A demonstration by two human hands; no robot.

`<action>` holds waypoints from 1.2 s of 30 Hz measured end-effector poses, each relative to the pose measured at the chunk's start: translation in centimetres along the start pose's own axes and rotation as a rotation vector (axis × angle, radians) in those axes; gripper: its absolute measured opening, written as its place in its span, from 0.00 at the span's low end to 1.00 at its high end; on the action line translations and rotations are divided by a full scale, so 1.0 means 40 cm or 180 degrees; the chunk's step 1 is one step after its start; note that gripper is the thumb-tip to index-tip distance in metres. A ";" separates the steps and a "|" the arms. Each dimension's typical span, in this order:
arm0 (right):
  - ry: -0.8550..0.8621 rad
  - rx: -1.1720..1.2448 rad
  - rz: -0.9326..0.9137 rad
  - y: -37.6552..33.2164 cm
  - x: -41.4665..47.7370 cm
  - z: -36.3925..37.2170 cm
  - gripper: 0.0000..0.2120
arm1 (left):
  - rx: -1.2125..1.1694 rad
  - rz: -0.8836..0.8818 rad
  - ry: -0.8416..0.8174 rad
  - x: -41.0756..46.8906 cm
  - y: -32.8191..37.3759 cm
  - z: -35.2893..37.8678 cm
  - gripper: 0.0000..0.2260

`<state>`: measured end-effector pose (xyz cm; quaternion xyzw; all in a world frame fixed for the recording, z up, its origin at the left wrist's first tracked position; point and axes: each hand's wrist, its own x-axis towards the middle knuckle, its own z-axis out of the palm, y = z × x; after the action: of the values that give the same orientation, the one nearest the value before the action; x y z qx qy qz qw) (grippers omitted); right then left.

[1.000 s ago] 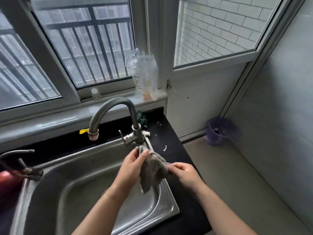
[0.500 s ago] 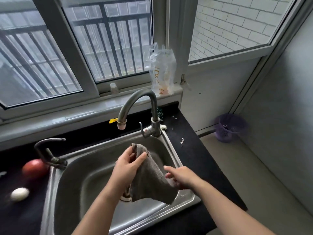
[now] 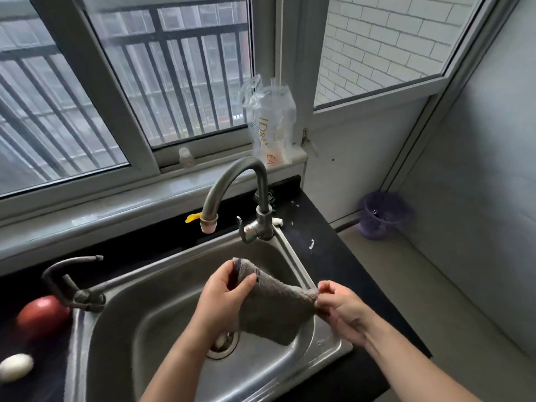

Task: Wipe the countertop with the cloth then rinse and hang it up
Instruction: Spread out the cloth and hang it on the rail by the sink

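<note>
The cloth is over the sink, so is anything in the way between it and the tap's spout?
Nothing visible is. The cloth hangs stretched between the left hand and the right hand over the sink. The spout is up and to the left, with only open air between. No water is running.

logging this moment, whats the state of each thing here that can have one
cloth: spread open, held over the sink
left hand: gripping the cloth's top left corner
right hand: pinching the cloth's right corner
tall tap: off, no water running
small tap: off
sink: no standing water, drain uncovered
plastic bag: upright on the sill, crumpled
purple bin: upright on the floor
</note>
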<state>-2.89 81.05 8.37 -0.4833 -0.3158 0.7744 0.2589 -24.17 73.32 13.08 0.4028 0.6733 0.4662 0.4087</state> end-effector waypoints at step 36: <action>-0.0494 -0.2166 -0.2504 -0.398 0.102 -0.408 0.05 | 0.1141 0.0596 0.1546 0.073 0.150 0.454 0.07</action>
<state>11.88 98.42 12.31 -0.3262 -0.7252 0.5059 0.3343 -7.40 82.89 14.12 0.4056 0.7826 0.4583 0.1138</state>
